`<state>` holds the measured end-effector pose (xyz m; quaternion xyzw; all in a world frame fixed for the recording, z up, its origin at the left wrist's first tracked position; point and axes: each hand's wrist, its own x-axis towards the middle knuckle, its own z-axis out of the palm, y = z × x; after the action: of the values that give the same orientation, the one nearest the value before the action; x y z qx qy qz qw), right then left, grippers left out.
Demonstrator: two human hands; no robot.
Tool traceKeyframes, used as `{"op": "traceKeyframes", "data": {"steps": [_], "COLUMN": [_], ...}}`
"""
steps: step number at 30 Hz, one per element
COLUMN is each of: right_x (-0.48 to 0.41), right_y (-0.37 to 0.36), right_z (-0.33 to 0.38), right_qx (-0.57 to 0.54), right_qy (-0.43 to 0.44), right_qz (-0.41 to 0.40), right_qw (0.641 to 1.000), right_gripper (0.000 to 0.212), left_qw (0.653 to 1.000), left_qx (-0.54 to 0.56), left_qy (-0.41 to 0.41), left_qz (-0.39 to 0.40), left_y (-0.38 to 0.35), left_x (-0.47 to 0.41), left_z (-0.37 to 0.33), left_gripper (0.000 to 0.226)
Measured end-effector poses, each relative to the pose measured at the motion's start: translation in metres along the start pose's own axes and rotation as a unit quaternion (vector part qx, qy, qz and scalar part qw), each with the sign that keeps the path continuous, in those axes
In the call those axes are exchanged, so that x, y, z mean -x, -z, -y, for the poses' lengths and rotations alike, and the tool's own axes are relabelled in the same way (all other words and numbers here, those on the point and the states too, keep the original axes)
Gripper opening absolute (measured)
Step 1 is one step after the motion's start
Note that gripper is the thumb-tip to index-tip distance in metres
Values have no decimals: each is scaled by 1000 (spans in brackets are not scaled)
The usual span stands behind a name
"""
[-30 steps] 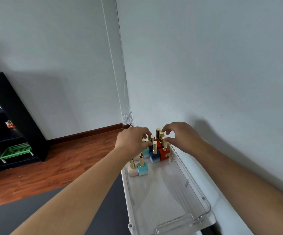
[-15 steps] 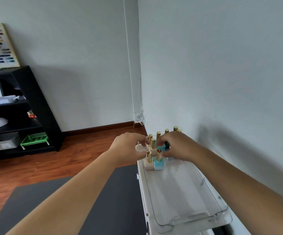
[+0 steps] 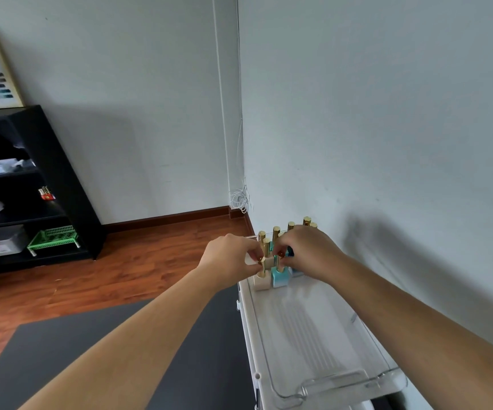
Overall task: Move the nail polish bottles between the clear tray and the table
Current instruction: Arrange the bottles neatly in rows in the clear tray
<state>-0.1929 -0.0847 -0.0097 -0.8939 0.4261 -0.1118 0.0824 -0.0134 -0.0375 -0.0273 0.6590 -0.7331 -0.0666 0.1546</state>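
Observation:
A long clear tray lies on a narrow white table against the wall. Several nail polish bottles with gold caps stand clustered at the tray's far end. My left hand pinches the gold cap of a beige bottle at the front left of the cluster. My right hand pinches the cap of a light blue bottle beside it. Both bottles stand upright in the tray. My right hand hides much of the bottles behind; only their gold caps show.
The near two thirds of the tray holds nothing, and its handle faces me. A grey wall runs along the table's right side. Left of the table lie a dark mat and wooden floor, with a black shelf unit further left.
Both hands have come down from the back bottles onto the front two. My fingers now close on the caps of the beige and the light blue bottle. The camera has shifted.

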Motion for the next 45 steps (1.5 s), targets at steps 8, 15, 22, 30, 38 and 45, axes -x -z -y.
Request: {"op": "traceKeyframes", "data": {"steps": [8,15,22,30,38,45], "right_x": [-7,-9,-10,9,30,11], "right_y": [-1,-6,-11,12,18,27], "right_z": [-10,-17,-19,-37,-67,-76], "right_qx": [53,37,35,-65,-72,-76], "right_qy": [16,16,17,-22,-74,-94], "right_qz": [-59,-83,-89,-169,-166,-119], "right_qw": [997,996,995,983,981,986], "right_gripper": [22,20,22,29,22,24], "left_qw": [1000,998,997,992,993,998], "left_qx": [-2,3,-2,5,-21,-41], "left_qy": [13,32,24,3,-43,-24], "left_qz": [-13,-47,-68,-129,-104,-37], "left_y": [-7,-17,-23,-15,-1,11], "left_x": [-14,-15,-15,-8,-22,-58], "left_z": [-7,-10,-11,-13,-43,-67], "left_gripper": [16,16,19,31,28,37]}}
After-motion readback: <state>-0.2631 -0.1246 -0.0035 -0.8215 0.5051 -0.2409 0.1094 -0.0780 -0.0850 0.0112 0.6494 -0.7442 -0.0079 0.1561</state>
